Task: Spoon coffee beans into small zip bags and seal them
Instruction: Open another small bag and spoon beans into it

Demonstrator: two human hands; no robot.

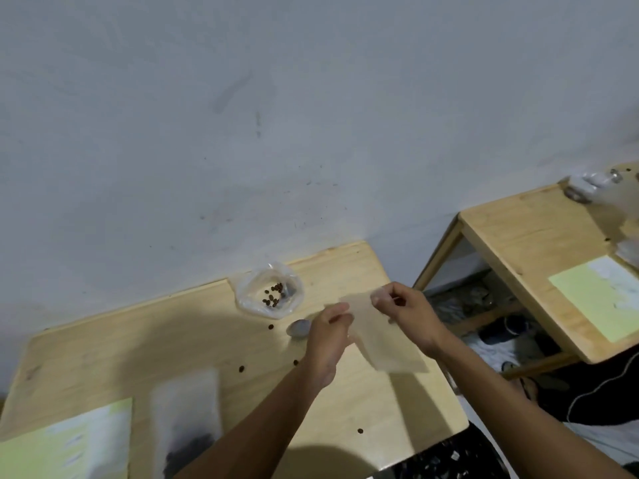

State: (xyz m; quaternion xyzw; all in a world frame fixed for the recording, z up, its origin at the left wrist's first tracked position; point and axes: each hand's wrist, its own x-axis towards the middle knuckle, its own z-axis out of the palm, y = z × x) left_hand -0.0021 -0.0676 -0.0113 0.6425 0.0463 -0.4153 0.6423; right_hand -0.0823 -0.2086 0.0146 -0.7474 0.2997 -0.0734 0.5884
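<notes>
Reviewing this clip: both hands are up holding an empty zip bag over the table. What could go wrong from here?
1. The spoon lies under the left hand; lowering that hand could knock it.
2. Loose beans already dot the table, so more may roll off its edge.
3. The open bag of beans looks nearly empty; scooping could drag the limp plastic and spill what remains.

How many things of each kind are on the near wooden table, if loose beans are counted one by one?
Open bag of beans: 1
Small zip bags: 2, one held by the left hand and right hand, one lying
Spoon: 1
Green sheet: 1
Loose beans: 4
Total: 9
</notes>
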